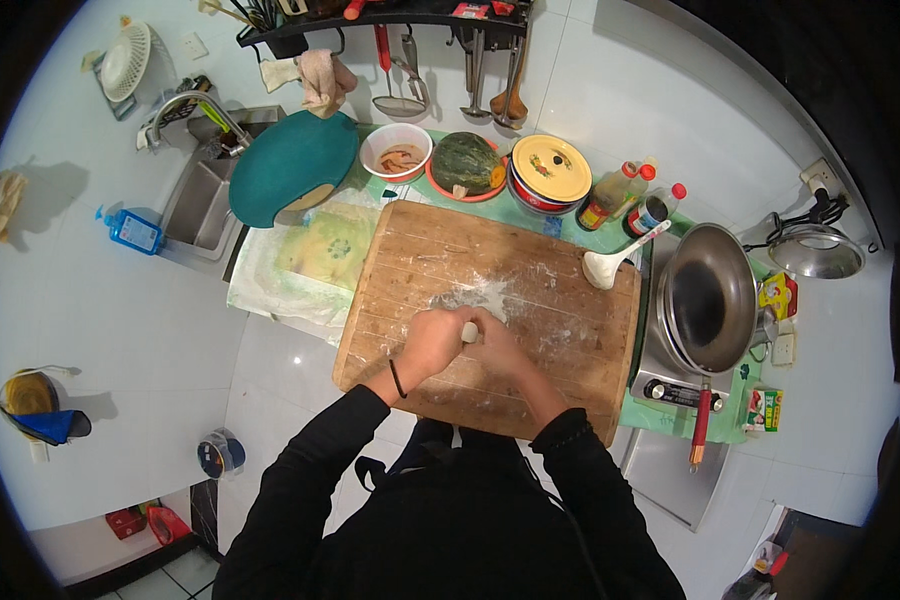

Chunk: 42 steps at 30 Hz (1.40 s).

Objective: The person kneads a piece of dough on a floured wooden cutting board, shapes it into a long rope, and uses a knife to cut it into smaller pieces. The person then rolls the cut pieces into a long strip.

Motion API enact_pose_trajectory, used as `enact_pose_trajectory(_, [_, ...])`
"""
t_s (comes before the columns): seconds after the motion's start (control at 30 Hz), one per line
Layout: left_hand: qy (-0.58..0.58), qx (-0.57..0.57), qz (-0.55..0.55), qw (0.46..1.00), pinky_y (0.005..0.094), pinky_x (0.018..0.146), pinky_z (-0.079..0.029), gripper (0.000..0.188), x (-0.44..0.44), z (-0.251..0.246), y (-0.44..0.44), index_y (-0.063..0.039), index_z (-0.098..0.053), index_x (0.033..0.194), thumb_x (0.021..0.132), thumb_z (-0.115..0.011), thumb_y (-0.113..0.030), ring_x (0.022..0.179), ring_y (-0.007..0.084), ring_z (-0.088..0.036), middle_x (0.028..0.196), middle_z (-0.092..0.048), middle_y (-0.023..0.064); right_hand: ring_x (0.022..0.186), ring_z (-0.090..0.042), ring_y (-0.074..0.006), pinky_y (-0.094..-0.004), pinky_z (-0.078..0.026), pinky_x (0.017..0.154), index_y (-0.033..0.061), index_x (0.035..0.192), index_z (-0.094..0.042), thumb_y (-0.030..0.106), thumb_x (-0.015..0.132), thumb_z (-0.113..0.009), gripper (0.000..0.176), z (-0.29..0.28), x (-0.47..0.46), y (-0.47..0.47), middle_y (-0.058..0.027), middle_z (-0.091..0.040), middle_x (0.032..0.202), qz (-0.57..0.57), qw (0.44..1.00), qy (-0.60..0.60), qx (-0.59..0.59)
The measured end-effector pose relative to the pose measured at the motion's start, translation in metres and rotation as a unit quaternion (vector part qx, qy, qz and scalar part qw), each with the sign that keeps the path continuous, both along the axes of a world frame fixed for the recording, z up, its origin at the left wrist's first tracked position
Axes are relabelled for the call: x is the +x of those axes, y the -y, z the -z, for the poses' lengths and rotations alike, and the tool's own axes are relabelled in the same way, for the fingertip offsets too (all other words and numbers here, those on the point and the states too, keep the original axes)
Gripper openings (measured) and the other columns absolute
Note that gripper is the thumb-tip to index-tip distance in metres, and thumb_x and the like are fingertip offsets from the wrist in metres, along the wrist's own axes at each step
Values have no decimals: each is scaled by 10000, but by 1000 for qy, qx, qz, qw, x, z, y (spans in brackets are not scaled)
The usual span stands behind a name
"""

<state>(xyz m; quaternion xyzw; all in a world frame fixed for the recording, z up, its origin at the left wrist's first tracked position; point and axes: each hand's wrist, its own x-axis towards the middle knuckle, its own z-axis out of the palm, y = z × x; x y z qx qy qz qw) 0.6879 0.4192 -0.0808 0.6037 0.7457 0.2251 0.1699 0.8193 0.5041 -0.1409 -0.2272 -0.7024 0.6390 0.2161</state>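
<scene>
A pale piece of dough shows between my two hands, above the near half of a large wooden board. My left hand is curled around it in a fist, with a dark band on the wrist. From the other side the fingers of my right hand close on the dough; that hand is slightly blurred. Most of the dough is hidden by the fingers. Just beyond my hands, white flour is scattered on the wood. A white ladle with its bowl full of flour-like powder rests on the board's far right corner.
Right of the board, stacked pans sit on a cooktop, a red handle jutting nearward. Behind it stand sauce bottles, a lidded pot, a green squash and a white bowl. A sink lies left.
</scene>
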Motion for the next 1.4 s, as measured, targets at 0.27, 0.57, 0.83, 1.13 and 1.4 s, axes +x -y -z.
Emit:
enact_pose_trajectory(0.27, [250, 66, -66, 964, 357, 650, -470, 159, -26, 29, 22, -32, -588, 861, 734, -685, -34, 730, 277, -618, 775, -594, 157, 792, -628, -207, -359, -480, 707, 36, 974, -593, 231, 792, -706, 290, -63, 4, -10, -117, -648, 852, -100, 953, 259, 118])
enact_pose_trajectory(0.57, [99, 53, -31, 993, 433, 604, -483, 95, -20, 9, 16, -69, -602, 786, 708, -647, -38, 688, 365, -629, 688, -614, 178, 795, -649, -371, -439, -514, 713, 26, 950, -610, 254, 749, -698, 317, -57, -2, -4, -210, -662, 903, -95, 959, 204, 170])
enact_pose_trajectory(0.83, [-85, 17, -7, 996, 442, 573, -486, 124, -9, -33, 16, -79, -584, 786, 714, -685, -91, 666, 376, -626, 693, -617, 176, 719, -635, -385, -475, -498, 640, 99, 745, -664, 301, 751, -698, 205, -56, -9, 13, -159, -646, 709, 42, 920, 242, 304])
enact_pose_trajectory(1.13, [320, 78, -103, 938, 365, 633, -475, 194, -13, -1, 24, -47, -539, 826, 714, -694, -10, 718, 335, -615, 767, -605, 174, 704, -639, -366, -465, -485, 618, 97, 807, -623, 322, 756, -714, 247, -72, 1, 9, -141, -648, 719, 68, 937, 219, 263])
enact_pose_trajectory(1.4, [-40, 129, -40, 990, 439, 590, -485, 207, -5, -19, 14, -35, -524, 855, 710, -670, -8, 708, 401, -620, 831, -633, 216, 700, -649, -372, -463, -507, 638, 88, 866, -619, 275, 764, -707, 231, -55, -15, 18, -153, -652, 726, 76, 944, 136, 292])
